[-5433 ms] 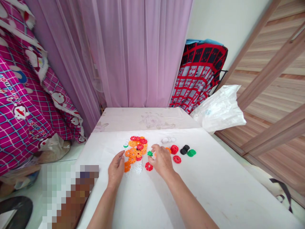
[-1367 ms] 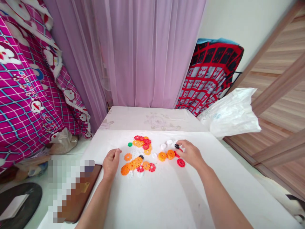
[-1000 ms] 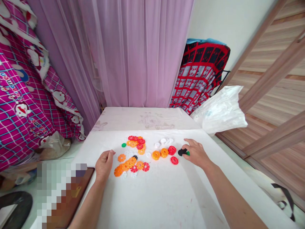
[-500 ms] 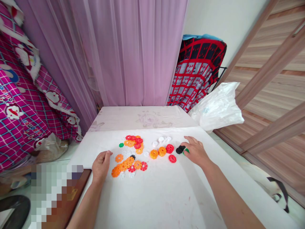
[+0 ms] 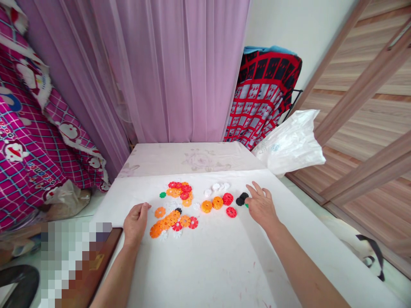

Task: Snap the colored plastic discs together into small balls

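A white table [image 5: 205, 265] fills the lower view, with a pale flowered cloth [image 5: 192, 158] over its far end. On it lie scattered plastic discs: a joined orange-and-red cluster [image 5: 171, 222] near the left hand [image 5: 135, 222], a red and orange heap [image 5: 180, 191] farther back, two orange discs [image 5: 212, 204], two red discs [image 5: 229, 204], some white discs [image 5: 216, 188] and a small green disc [image 5: 162, 195]. The left hand rests on the table with fingers loosely curled, holding nothing, just beside the cluster. The right hand [image 5: 260, 206] lies open with fingers spread, its fingertips touching the black discs [image 5: 241, 199], and a bit of green shows under it. Behind the table hangs a pink curtain [image 5: 173, 68]. A magenta cartoon blanket [image 5: 28, 141] is at the left, a red checked blanket [image 5: 260, 98] at the back right, and a white plastic bag [image 5: 290, 143] sits at the table's right edge before wooden panels [image 5: 369, 111].
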A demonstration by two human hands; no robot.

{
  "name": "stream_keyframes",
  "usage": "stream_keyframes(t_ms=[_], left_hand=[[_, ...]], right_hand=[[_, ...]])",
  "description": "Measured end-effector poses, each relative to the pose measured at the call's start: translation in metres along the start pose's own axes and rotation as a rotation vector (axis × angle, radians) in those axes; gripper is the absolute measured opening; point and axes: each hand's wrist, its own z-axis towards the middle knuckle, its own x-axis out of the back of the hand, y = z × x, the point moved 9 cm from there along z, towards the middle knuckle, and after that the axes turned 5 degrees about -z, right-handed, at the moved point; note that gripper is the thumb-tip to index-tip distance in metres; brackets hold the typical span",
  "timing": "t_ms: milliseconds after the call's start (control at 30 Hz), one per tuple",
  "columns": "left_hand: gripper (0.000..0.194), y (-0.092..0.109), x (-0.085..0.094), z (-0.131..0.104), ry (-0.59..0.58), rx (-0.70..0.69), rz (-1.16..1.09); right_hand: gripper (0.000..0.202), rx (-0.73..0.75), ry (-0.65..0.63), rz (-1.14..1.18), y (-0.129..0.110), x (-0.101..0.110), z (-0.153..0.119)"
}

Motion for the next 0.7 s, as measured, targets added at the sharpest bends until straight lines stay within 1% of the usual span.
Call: stream_keyframes(t_ms=[200,300,367,467,533,567,633,700], left_hand=[[0.041,0.000,0.000,0.000,-0.005,0.013,-0.009],[0.042,0.001,0.000,0.000,-0.001,0.012,-0.018],[0.042,0.000,0.000,0.000,0.005,0.010,-0.019],[0.042,-0.002,-0.001,0.000,0.007,0.013,-0.009],[0.042,-0.004,-0.002,0.000,0.012,0.016,-0.004],[0.042,-0.005,-0.002,0.000,0.015,0.016,-0.004],[0.042,-0.004,-0.002,0.000,0.023,0.009,-0.011],[0.042,-0.004,-0.002,0.000,0.029,-0.003,-0.022]], right_hand=[[0.027,0.003,-0.018,-0.008,-0.002,-0.004,0.001],[0.026,-0.008,-0.011,-0.013,0.000,-0.002,0.001],[0.025,-0.017,0.012,-0.017,0.001,0.005,0.001],[0.027,-0.031,0.052,0.035,-0.004,0.023,0.004],[0.028,-0.025,0.067,0.132,-0.019,0.037,0.009],[0.028,-0.008,0.064,0.194,-0.032,0.042,0.012],[0.028,0.067,0.030,0.325,-0.069,0.049,0.019],[0.029,0.201,-0.049,0.436,-0.117,0.051,0.026]])
